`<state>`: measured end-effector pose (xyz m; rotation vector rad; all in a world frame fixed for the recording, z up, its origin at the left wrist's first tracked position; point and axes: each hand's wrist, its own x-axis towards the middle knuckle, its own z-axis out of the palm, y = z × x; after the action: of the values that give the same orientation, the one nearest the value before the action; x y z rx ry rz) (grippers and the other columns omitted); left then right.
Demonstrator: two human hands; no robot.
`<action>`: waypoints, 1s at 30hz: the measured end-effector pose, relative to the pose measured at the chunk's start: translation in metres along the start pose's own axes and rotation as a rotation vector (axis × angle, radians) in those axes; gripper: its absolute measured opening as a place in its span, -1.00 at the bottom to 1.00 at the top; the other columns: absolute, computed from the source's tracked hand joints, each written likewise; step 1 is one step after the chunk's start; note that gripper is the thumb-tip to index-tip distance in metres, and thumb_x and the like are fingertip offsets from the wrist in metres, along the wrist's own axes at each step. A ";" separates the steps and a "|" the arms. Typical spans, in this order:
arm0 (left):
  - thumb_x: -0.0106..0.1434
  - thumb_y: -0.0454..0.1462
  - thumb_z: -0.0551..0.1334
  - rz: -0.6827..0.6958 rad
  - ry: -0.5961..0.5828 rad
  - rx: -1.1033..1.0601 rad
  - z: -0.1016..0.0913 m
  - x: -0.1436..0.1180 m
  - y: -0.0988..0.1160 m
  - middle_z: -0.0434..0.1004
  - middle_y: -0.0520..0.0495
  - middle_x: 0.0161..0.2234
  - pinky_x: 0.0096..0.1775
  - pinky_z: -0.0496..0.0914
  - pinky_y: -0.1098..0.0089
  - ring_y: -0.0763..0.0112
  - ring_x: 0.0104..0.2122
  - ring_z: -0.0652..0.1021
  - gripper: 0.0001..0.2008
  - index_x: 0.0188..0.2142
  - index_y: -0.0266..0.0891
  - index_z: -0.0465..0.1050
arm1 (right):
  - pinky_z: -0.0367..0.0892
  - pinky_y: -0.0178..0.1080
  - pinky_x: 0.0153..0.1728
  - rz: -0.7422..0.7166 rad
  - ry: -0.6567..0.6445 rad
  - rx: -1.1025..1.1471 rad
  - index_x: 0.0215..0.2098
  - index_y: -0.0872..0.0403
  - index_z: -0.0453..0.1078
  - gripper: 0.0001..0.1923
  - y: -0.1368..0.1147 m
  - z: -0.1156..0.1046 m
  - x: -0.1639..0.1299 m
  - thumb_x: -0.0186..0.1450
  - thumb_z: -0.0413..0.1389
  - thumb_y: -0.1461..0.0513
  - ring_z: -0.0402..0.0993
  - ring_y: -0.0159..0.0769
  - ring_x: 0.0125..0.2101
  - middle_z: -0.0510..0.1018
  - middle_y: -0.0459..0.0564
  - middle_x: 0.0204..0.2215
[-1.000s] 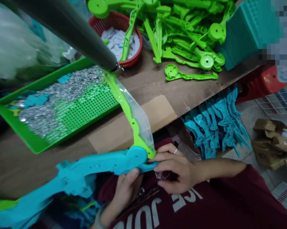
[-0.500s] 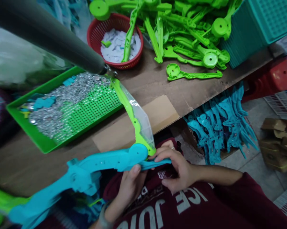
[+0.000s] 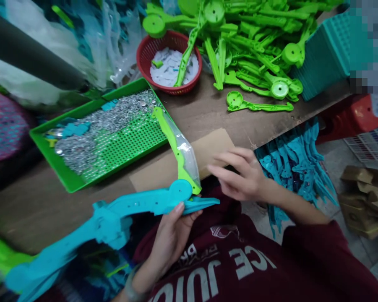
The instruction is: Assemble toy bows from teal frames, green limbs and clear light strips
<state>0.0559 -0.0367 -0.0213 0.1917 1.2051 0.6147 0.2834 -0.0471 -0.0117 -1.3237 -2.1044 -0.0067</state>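
Left hand (image 3: 171, 235) clamps the long turquoise plastic toy handle (image 3: 135, 209) near its round pivot — axis running 8 to 2 o'clock; right hand (image 3: 239, 176), fingers spread and empty, hovers at its 2 o'clock.

Long turquoise plastic arm (image 3: 126, 209) is gripped near its round hub by the left hand (image 3: 171, 235), thumb on top, fingers underneath. It slants down and away to that hand's left, far end blurred; a short pointed tip sticks out just right of the thumb. Green plastic arm (image 3: 173, 147) is joined at the hub, rising up and away from the left hand, with a clear plastic blade (image 3: 187, 157) along its right edge. Right hand (image 3: 242, 176) is held spread and blurred, just right of the blade, touching nothing.
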 end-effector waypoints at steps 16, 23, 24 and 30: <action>0.04 -0.09 0.53 -0.045 -0.221 0.063 -0.005 -0.014 -0.002 0.69 -0.07 -0.25 -0.23 0.59 0.36 0.33 -0.26 0.65 -0.66 -0.27 -0.22 0.59 | 0.14 -0.16 -0.39 -0.632 -0.460 -0.469 -0.29 0.17 0.38 -0.82 -0.002 0.024 0.062 0.40 -0.04 0.39 0.40 -0.16 -0.39 0.54 0.09 -0.47; 0.21 0.01 0.37 1.050 0.156 1.335 -0.082 -0.016 0.079 0.62 -0.27 -0.05 0.10 0.39 -0.13 -0.09 0.03 0.55 -0.60 -0.09 -0.19 0.54 | 0.21 -0.12 -0.20 -0.697 -0.357 -0.524 -0.23 0.22 0.45 -0.85 0.039 0.035 0.072 0.40 0.02 0.41 0.36 -0.17 -0.31 0.58 0.10 -0.38; 0.23 0.05 0.33 1.121 0.181 1.432 -0.093 -0.010 0.087 0.62 -0.26 -0.07 0.07 0.41 -0.12 -0.09 0.02 0.54 -0.57 -0.08 -0.20 0.52 | 0.21 -0.12 -0.20 -0.684 -0.350 -0.524 -0.24 0.21 0.45 -0.84 0.039 0.036 0.071 0.40 0.02 0.41 0.35 -0.17 -0.31 0.57 0.08 -0.39; 0.33 0.14 0.18 1.284 0.050 1.518 -0.113 0.023 0.085 0.58 -0.25 -0.07 -0.03 0.48 -0.02 -0.03 -0.03 0.56 -0.48 0.02 -0.21 0.40 | 0.19 -0.10 -0.12 -0.575 -0.375 -0.537 -0.26 0.17 0.43 -0.79 0.031 0.038 0.067 0.43 -0.03 0.41 0.33 -0.19 -0.31 0.54 0.05 -0.43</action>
<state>-0.0717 0.0258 -0.0428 2.3473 1.2680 0.6151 0.2697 0.0349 -0.0173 -0.9902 -2.8781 -0.6510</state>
